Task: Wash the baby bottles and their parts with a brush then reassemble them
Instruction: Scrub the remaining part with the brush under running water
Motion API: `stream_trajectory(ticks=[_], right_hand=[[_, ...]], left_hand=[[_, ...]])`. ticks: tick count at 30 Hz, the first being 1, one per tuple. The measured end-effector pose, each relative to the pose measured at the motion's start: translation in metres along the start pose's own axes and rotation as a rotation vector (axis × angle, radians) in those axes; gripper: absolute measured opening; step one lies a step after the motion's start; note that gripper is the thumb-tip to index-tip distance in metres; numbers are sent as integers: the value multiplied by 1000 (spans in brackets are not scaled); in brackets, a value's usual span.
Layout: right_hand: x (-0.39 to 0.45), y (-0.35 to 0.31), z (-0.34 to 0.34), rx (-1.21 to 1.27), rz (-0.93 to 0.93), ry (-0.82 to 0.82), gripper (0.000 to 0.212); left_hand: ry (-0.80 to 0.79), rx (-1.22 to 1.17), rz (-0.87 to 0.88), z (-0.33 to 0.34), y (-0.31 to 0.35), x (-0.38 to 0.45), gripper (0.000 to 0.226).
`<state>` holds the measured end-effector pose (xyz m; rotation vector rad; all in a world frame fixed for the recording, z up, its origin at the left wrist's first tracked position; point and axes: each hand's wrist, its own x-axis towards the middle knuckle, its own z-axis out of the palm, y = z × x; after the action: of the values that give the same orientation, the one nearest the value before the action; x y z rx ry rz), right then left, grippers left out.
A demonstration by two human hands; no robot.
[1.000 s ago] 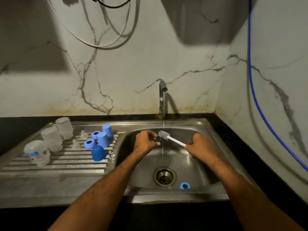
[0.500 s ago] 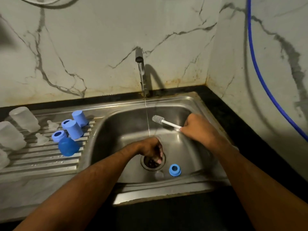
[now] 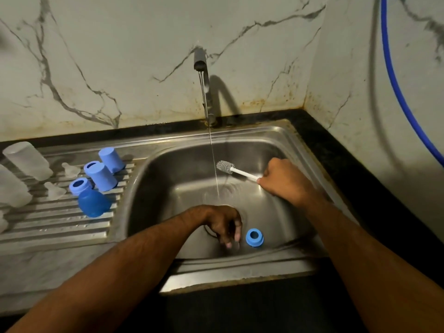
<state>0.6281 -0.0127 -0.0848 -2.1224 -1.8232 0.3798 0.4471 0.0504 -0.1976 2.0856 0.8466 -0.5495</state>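
Several blue caps point(image 3: 101, 176) and clear bottles point(image 3: 26, 161) are waiting on the drainboard point(image 3: 60, 227) at the left. In the sink point(image 3: 168, 164), the left hand point(image 3: 224, 224) is reaching down with loosely curled fingers, holding nothing. The blue ring point(image 3: 254, 237) is lying just right of its fingertips, nearer to this hand. The right hand point(image 3: 284, 182) is gripping the brush point(image 3: 236, 170), bristles pointing left toward the water stream point(image 3: 212, 155)

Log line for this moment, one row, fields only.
left hand: fingers down beside blue ring, nothing held | right hand: grips brush | tap: running | sink: ring on floor
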Motion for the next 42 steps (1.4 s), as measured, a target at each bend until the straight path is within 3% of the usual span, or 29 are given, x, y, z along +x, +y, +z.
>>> stream_trajectory(ticks=[7, 12, 17, 20, 23, 26, 33, 37, 42], right_hand=[[4, 4, -1, 21, 28, 10, 24], [13, -2, -4, 25, 36, 25, 17], [23, -12, -7, 30, 12, 72, 18], [30, -18, -5, 41, 0, 77, 20], [36, -21, -3, 80, 6, 61, 21], [41, -21, 1, 97, 2, 43, 24], [44, -13, 14, 104, 31, 15, 30], [46, -8, 17, 141, 23, 13, 31], [43, -3, 16, 152, 16, 21, 35]], left_hand=[[221, -90, 34, -14, -5, -7, 26], [632, -121, -27, -43, -5, -21, 22], [1022, -480, -191, -71, -8, -27, 6], [1165, -739, -247, -75, -11, -21, 13], [1196, -987, -252, -73, -16, -13, 13], [1203, -1199, -213, -70, -21, -5, 32], [1018, -1503, -146, -69, -21, -6, 47], [972, -1576, -137, -70, -21, -9, 41], [1042, -1679, -80, -71, -25, -19, 24]])
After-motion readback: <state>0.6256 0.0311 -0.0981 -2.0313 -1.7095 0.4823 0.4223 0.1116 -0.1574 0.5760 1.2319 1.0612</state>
